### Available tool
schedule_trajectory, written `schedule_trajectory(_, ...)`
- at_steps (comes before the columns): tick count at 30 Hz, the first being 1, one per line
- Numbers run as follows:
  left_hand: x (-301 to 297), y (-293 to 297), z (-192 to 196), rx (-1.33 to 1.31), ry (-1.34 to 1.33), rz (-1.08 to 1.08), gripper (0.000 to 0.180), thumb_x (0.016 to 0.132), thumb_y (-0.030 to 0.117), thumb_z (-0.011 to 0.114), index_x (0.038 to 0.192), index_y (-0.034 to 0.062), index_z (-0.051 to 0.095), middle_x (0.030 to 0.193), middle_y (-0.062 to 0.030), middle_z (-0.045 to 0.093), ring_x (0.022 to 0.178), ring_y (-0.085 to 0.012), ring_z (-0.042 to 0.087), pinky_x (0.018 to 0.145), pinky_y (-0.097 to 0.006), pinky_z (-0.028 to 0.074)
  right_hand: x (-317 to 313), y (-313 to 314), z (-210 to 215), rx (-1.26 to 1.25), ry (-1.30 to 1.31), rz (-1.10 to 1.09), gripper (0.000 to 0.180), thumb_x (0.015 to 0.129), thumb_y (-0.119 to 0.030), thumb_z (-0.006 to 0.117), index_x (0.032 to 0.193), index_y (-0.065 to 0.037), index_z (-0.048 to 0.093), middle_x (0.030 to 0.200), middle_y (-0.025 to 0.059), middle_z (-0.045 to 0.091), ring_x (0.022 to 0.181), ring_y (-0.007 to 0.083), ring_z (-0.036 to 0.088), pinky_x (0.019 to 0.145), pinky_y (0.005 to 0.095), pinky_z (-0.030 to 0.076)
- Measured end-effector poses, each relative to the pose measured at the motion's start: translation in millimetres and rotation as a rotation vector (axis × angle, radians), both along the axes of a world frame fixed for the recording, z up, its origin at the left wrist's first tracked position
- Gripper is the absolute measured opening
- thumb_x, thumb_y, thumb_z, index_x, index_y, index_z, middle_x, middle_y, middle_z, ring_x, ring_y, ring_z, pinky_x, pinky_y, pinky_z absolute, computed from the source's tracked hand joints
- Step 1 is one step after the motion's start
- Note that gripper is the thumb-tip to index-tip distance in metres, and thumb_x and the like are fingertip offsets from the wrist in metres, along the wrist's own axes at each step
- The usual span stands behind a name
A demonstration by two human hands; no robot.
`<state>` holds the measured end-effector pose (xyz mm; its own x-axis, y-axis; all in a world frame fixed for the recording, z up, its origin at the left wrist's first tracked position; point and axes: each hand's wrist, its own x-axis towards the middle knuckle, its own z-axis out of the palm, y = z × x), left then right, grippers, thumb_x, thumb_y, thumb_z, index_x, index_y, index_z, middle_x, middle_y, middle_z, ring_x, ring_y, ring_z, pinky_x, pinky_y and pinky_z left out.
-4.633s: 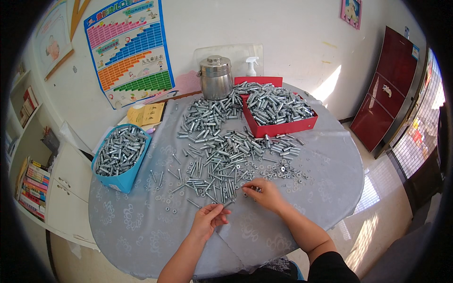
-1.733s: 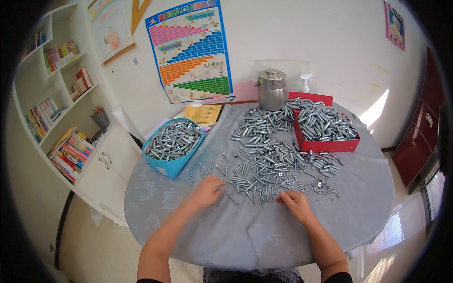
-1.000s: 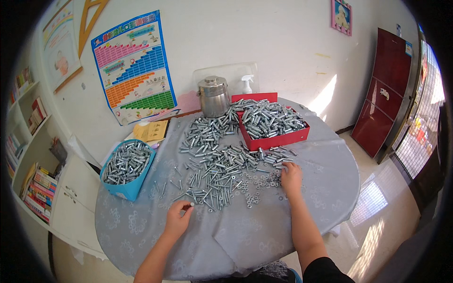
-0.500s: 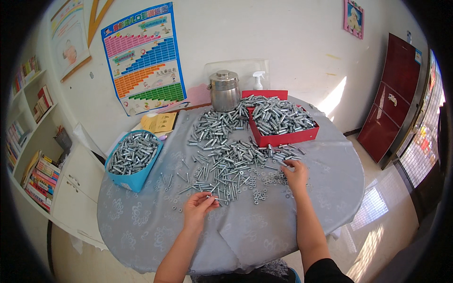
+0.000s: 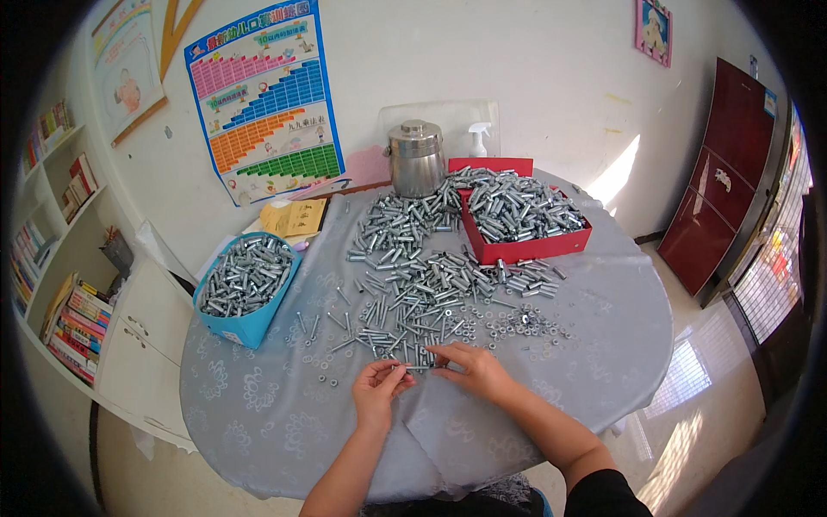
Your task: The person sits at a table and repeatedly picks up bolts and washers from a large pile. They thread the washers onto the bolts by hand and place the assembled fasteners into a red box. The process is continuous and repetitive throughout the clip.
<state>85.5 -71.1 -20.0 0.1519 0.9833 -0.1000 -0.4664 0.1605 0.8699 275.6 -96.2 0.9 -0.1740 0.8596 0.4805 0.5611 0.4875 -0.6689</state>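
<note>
We see both hands meeting at the near side of the bolts, low over the grey-covered bench (image 5: 301, 435). The left hand (image 5: 379, 392) pinches a thin bolt (image 5: 417, 368) between thumb and fingertips, and the shank lies roughly level, pointing toward the other hand. The right hand (image 5: 472, 370) is curled at the bolt's far end, thumb and fingers bent close around it; we cannot tell whether they grip the tip or a small piece there.

Just beyond the fingers, we find loose bolts (image 5: 379, 314) scattered on the cloth, with small nuts and washers (image 5: 527, 320) spread to their right. Farther back, we see a heap of metal sleeves (image 5: 394, 228) running up to a steel canister (image 5: 417, 164). To the right of the canister stands a red box (image 5: 538, 249), piled above its rim with similar metal pieces. At the left edge of the bench we see a blue bin (image 5: 248, 330), also full of them, and a yellow paper (image 5: 297, 218) lies behind it. A white spray bottle (image 5: 478, 142) stands behind the red box.
</note>
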Motion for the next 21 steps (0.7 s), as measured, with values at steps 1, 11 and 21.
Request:
schedule_trajectory(1,1.3,-0.2,-1.1,0.005,0.003,-0.003,0.013,0.080,0.000,0.059,0.093,-0.0006,0.055,0.086,-0.0123,0.063,0.070,-0.0182,0.062,0.063,-0.029,0.055,-1.1,0.1,-0.5,0.011,-0.028,0.006,0.042,0.073,-0.010,0.068,0.113,-0.010,0.056,0.081,0.0075,0.061,0.074,0.0229,0.060,0.066,0.0313,0.049)
schedule_trajectory(11,5.4,-5.6,-8.8,0.133,0.219,0.033,0.013,0.078,0.003,0.064,0.089,-0.0025,0.061,0.078,-0.0112,0.064,0.062,-0.0150,0.061,0.058,-0.024,0.051,-1.7,-0.2,-1.2,0.134,-0.203,0.028,0.048,0.071,-0.012,0.068,0.117,-0.012,0.053,0.080,0.0053,0.061,0.074,0.0239,0.060,0.066,0.0341,0.047)
schedule_trajectory(21,4.8,-10.0,-7.0,-0.018,0.289,-0.268,0.015,0.081,0.008,0.062,0.089,-0.0052,0.062,0.077,-0.0112,0.063,0.061,-0.0147,0.060,0.053,-0.026,0.052,-11.0,-2.4,-6.5,0.244,-0.235,0.114,0.045,0.071,-0.013,0.066,0.114,-0.008,0.054,0.078,0.0071,0.059,0.071,0.0250,0.056,0.066,0.0353,0.045)
